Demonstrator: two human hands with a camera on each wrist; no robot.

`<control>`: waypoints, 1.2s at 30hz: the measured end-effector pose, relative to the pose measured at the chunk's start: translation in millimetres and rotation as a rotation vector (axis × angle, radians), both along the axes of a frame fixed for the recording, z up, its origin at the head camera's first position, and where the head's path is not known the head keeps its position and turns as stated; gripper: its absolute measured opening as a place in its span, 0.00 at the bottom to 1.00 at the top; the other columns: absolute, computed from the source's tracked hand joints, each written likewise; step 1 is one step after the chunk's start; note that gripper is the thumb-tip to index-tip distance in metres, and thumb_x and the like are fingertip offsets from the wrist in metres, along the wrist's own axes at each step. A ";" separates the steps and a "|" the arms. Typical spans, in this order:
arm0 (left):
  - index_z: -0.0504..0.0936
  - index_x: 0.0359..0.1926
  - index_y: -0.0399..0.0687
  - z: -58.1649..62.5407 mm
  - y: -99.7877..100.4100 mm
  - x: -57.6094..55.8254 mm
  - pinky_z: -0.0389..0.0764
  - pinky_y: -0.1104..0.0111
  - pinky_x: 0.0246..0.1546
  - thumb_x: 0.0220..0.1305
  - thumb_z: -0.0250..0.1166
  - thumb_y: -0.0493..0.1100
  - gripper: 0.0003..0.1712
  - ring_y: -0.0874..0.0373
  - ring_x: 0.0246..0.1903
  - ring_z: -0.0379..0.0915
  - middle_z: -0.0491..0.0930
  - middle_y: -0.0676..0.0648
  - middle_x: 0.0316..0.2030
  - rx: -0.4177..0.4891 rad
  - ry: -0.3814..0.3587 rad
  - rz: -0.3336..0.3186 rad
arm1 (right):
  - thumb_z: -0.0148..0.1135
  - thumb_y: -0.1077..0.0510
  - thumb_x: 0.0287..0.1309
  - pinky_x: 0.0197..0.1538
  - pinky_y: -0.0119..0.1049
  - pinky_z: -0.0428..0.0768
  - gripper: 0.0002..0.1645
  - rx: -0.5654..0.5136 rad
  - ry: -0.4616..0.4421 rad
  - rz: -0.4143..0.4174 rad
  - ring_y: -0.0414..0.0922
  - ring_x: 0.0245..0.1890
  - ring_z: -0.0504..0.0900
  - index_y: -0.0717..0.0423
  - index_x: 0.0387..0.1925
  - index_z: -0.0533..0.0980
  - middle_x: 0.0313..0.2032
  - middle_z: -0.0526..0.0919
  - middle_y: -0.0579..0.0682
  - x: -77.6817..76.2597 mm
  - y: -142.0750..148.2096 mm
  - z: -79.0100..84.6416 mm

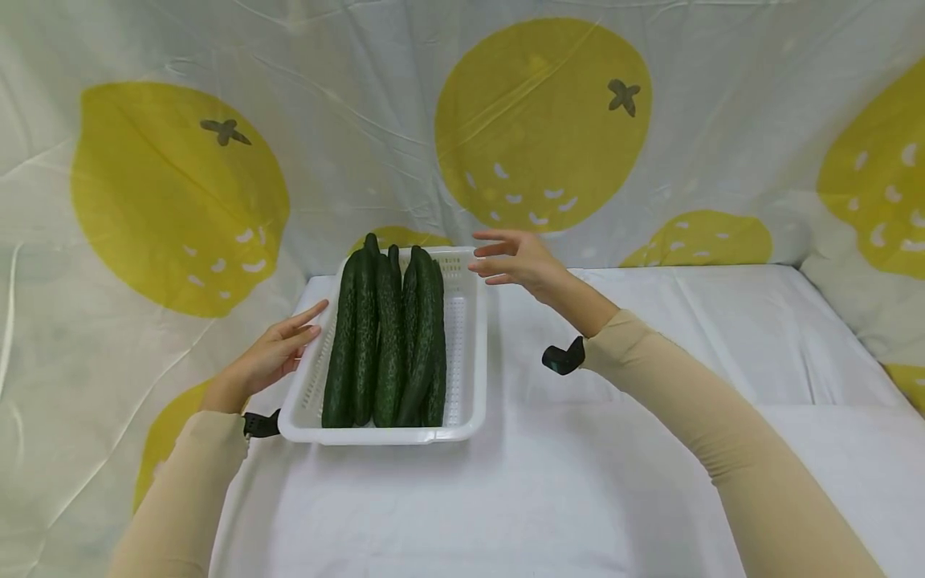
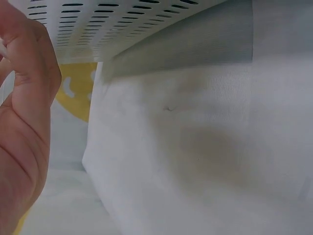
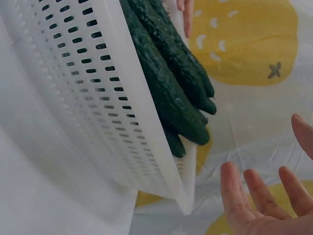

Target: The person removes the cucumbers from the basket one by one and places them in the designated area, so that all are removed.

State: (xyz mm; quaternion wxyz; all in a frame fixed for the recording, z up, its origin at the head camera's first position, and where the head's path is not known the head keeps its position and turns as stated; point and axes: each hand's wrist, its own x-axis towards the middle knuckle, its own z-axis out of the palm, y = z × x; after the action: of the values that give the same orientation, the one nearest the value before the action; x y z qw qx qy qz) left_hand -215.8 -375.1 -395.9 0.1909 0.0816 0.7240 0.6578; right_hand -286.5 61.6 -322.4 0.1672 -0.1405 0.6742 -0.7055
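A white slotted plastic basket point(image 1: 466, 353) stands on the white-covered table, holding several long dark green cucumbers point(image 1: 390, 345) side by side. Their upper ends lean over the far end of the basket. My left hand point(image 1: 282, 347) is at the basket's left rim with its fingers extended; whether they touch it I cannot tell. In the left wrist view, part of that hand point(image 2: 24, 103) appears beside the slotted wall. Near the far right corner, my right hand point(image 1: 522, 261) hovers with loosely spread fingers and holds nothing. The right wrist view shows its fingers point(image 3: 261, 193) apart from the cucumbers.
White cloth point(image 1: 578, 482) covers the table. Behind it hangs a pale curtain point(image 1: 361, 120) printed with large yellow lemons, which continues along the left and right sides. A black wrist camera point(image 1: 564, 356) sits on the right wrist, and another point(image 1: 262, 424) on the left.
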 end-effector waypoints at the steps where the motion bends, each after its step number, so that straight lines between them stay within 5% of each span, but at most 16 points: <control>1: 0.48 0.80 0.54 -0.6 0.0 0.0 0.80 0.75 0.29 0.79 0.50 0.40 0.34 0.67 0.29 0.74 0.75 0.52 0.42 0.007 0.000 0.000 | 0.68 0.69 0.60 0.57 0.53 0.77 0.35 0.001 -0.012 -0.001 0.61 0.53 0.81 0.58 0.69 0.70 0.59 0.76 0.64 -0.7 -3.2 -0.4; 10: 0.50 0.79 0.58 -0.7 2.3 0.1 0.75 0.76 0.25 0.79 0.51 0.44 0.34 0.67 0.24 0.65 0.67 0.46 0.55 -0.128 0.045 0.033 | 0.70 0.68 0.58 0.56 0.50 0.79 0.34 0.009 -0.087 -0.031 0.56 0.51 0.83 0.56 0.66 0.74 0.57 0.79 0.63 -2.1 -33.2 -6.5; 15: 0.49 0.79 0.61 1.4 5.1 0.5 0.78 0.75 0.29 0.79 0.51 0.46 0.35 0.68 0.28 0.69 0.60 0.44 0.65 -0.153 0.018 0.046 | 0.72 0.66 0.57 0.57 0.52 0.77 0.33 0.023 -0.109 -0.048 0.59 0.52 0.82 0.56 0.64 0.75 0.59 0.78 0.63 -1.5 -47.7 -12.8; 29: 0.48 0.80 0.59 1.3 3.6 1.2 0.78 0.75 0.28 0.79 0.50 0.44 0.35 0.67 0.27 0.69 0.72 0.50 0.48 -0.124 0.036 0.031 | 0.74 0.62 0.57 0.56 0.50 0.78 0.35 0.111 -0.206 -0.087 0.62 0.57 0.76 0.52 0.67 0.74 0.66 0.71 0.61 -0.6 -77.0 -23.0; 32: 0.47 0.80 0.58 0.4 3.0 0.8 0.78 0.75 0.28 0.79 0.50 0.44 0.35 0.66 0.28 0.71 0.73 0.51 0.47 -0.116 0.041 0.026 | 0.74 0.62 0.56 0.52 0.47 0.80 0.35 0.115 -0.211 -0.097 0.57 0.51 0.79 0.52 0.66 0.75 0.66 0.70 0.60 -0.5 -81.4 -25.2; 36: 0.47 0.80 0.57 -1.3 2.7 0.6 0.80 0.74 0.32 0.80 0.50 0.43 0.35 0.66 0.33 0.74 0.75 0.52 0.50 -0.099 0.040 0.018 | 0.74 0.63 0.56 0.43 0.42 0.77 0.33 0.131 -0.206 -0.110 0.44 0.27 0.73 0.52 0.64 0.76 0.62 0.74 0.59 -0.3 -86.4 -28.4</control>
State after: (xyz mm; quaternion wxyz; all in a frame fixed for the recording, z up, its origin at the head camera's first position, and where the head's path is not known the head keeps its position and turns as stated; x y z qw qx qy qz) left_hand -215.2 -372.4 -397.2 0.1742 0.0784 0.7601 0.6210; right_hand -286.8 -24.8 -350.7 0.2056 -0.0189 0.7047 -0.6788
